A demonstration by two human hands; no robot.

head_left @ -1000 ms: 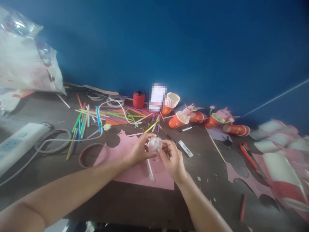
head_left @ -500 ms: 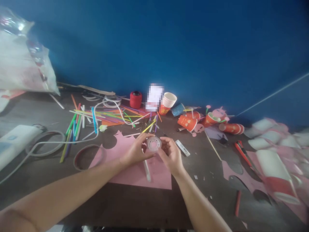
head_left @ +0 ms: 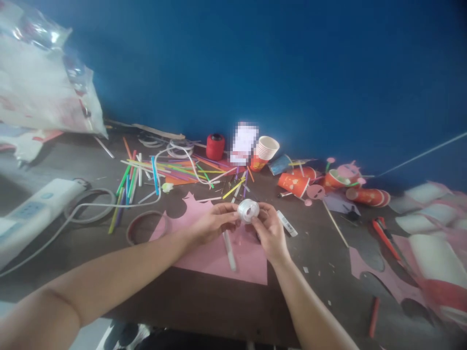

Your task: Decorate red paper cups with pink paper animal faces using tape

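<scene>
A small clear, whitish spool [head_left: 248,211] with a hole through its middle is held up between my two hands. My left hand [head_left: 219,221] pinches its left side with thumb and fingers. From the right, my right hand [head_left: 270,228] grips it, thumb at the lower edge and fingers behind. Underneath lies a sheet of pink paper [head_left: 215,265] with rounded cut-outs along its top edge. On that paper rests a white stick-like piece [head_left: 229,250], its upper end hidden by my left hand. A white barcode label [head_left: 287,223] is just right of my right hand.
Coloured sticks [head_left: 164,170] and a white cord [head_left: 109,205] spread across the left, near a power strip [head_left: 32,214]. At the back stand a red thread spool [head_left: 215,147] and stacked paper cups [head_left: 268,147]. Orange cups [head_left: 294,184] and a red cutter [head_left: 386,238] lie right.
The spool has been tilted, so its wound side now shows more than its flat face. My fingers have shifted around it. The whole view has swung slightly left.
</scene>
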